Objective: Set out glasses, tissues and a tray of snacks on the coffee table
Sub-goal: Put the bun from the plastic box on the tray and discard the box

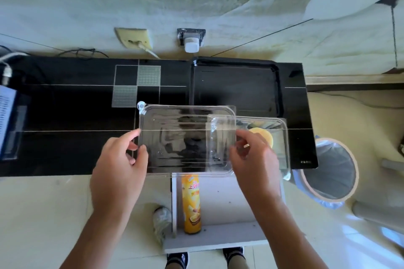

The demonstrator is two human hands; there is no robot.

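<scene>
Pinching the clear plastic lid (185, 137) by its short edges, left hand (122, 159) and right hand (253, 157) held it over the black table (65, 116), overlapping the clear snack container (277, 137).

Box (185, 137): clear thin plastic, shiny. Worktop (65, 116): black, glossy, smooth. Tray (236, 85): black, glossy. Can (192, 203): yellow printed wrap, slight sheen. Bin liner (330, 164): thin plastic film.

clear plastic box (185, 137): transparent, rectangular, rounded corners, held level above the front part of the black surface (65, 116).
second clear box (273, 144): partly under the first one, to its right; a round yellow snack (263, 136) is inside.
black tray (236, 85): flat on the surface, behind the boxes.
</scene>
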